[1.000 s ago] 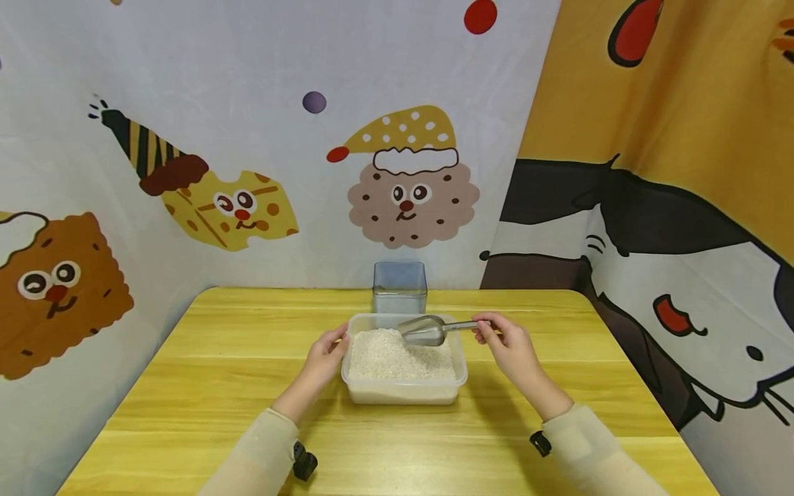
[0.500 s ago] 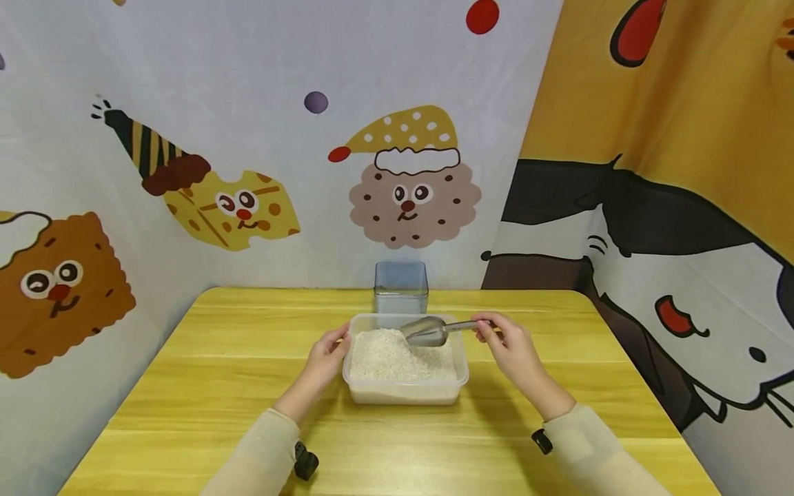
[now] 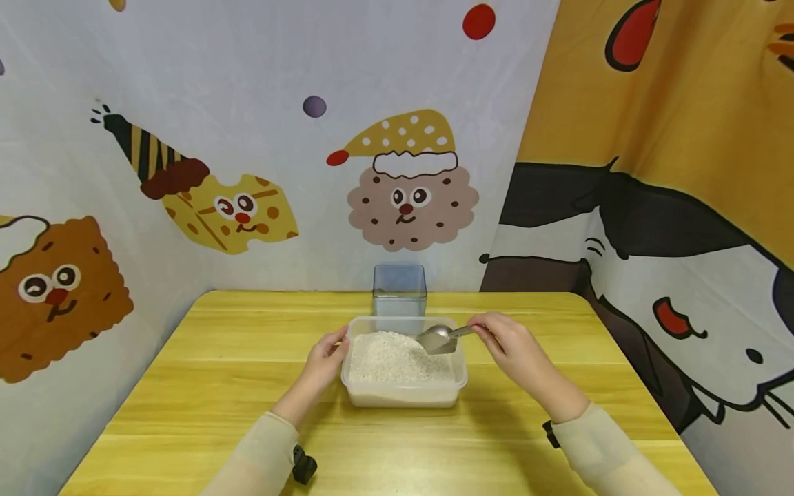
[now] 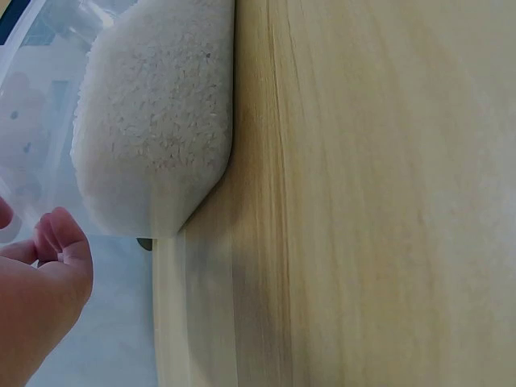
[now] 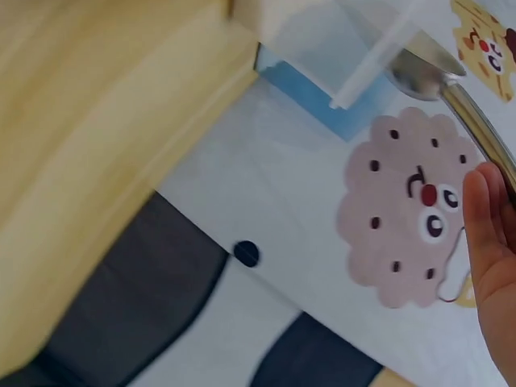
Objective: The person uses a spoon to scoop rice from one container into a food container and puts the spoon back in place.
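A clear plastic container (image 3: 406,398) heaped with white rice (image 3: 391,358) stands on the table. My left hand (image 3: 327,351) holds its left end by the rim, fingertips curled at the edge; in the left wrist view the hand (image 4: 48,274) is by the container's corner. My right hand (image 3: 511,351) grips the handle of a metal scoop (image 3: 439,339) from the right side. The scoop is tilted, its bowl over the right part of the rice and its tip at the slope. In the right wrist view the scoop's handle (image 5: 476,117) runs into the fingers.
A bluish transparent square box (image 3: 400,284) stands right behind the rice container, near the table's back edge. The yellow wood-grain table (image 3: 248,331) meets a cloth backdrop printed with cartoon figures. Black wrist cameras (image 3: 304,466) sit at the sleeves.
My right hand has turned the scoop and drawn it a little to the right, so its bowl is rolled and tipped differently. The left hand and container have stayed in place.
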A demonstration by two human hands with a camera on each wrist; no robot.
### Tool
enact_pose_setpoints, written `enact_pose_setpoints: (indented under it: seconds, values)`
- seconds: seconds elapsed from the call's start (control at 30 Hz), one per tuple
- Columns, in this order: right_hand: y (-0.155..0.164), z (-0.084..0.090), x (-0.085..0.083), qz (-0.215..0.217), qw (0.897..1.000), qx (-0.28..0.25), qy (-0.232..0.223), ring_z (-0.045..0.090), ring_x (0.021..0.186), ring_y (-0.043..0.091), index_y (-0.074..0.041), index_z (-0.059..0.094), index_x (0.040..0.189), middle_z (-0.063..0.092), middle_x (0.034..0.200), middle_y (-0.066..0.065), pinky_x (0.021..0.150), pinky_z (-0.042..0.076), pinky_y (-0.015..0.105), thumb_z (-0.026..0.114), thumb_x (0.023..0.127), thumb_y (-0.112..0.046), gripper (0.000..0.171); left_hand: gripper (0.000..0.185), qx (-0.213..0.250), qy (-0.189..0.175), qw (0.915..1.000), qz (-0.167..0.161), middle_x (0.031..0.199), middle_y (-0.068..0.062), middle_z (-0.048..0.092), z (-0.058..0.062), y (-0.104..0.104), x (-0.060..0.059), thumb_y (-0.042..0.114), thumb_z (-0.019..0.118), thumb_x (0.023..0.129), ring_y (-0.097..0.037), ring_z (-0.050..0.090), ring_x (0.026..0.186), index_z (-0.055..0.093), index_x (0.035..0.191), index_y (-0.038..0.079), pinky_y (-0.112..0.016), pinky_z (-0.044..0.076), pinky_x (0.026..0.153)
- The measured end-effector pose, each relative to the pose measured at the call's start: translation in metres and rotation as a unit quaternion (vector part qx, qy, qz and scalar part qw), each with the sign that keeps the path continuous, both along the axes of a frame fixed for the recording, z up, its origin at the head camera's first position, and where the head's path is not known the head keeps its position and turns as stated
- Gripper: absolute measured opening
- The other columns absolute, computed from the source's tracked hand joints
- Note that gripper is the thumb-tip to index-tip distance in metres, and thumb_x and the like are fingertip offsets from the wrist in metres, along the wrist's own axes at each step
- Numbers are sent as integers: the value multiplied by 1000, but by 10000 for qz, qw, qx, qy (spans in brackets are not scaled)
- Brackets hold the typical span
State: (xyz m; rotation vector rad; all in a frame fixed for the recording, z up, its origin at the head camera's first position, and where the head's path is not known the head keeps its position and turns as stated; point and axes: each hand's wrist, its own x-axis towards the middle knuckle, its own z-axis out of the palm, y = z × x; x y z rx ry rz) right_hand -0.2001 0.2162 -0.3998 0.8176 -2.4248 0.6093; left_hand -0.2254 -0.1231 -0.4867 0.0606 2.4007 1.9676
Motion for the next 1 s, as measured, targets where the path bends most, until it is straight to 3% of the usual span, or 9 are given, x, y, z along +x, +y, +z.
enact_pose_setpoints:
  seconds: [0.2,0.33,0.5,0.63,0.83,1.0]
  values:
    - [-9,9,3,542,9949,721,451,61,80,9,-10,66,95,66,89,-3,68,52,26,72,81,-5,16,42,0,-123,9999,-13,127,-20,49,0,0,-1,15,46,100,-16,49,98,43,140,2,-19,44,79]
    - [-15,10,4,619,9931,906,411,61,77,9,-9,67,93,65,85,-2,68,52,24,72,81,-6,14,42,-48,-112,9999,13,127,-21,49,0,-1,0,15,47,100,-17,49,99,43,140,1,-20,44,79]
    - [-19,10,7,67,9958,811,-412,59,76,7,-12,66,93,66,87,-2,65,50,24,65,89,-11,4,42,-19,-115,9999,34,125,-20,50,1,-1,0,14,48,100,-15,49,98,44,140,1,-20,44,80]
    - [-19,10,9,-460,9904,508,-1200,53,69,5,-12,67,94,64,85,-3,59,46,24,59,94,-14,8,42,-12,-81,10000,42,125,-21,50,1,0,0,14,48,99,-14,49,97,44,139,0,-19,44,80]
    - [-14,9,8,-790,9744,-273,-2089,38,49,7,-14,66,93,52,65,-5,46,37,23,54,97,-20,14,42,-9,-22,10000,30,123,-21,50,1,0,1,15,49,99,-12,49,94,44,138,-1,-18,43,78]
    - [-7,-1,4,-797,9511,-1160,-2749,47,52,10,-8,66,92,58,67,3,47,42,25,52,98,-20,19,42,-9,-81,10000,38,123,-20,50,0,0,-1,15,48,99,-11,49,95,45,139,0,-18,44,78]
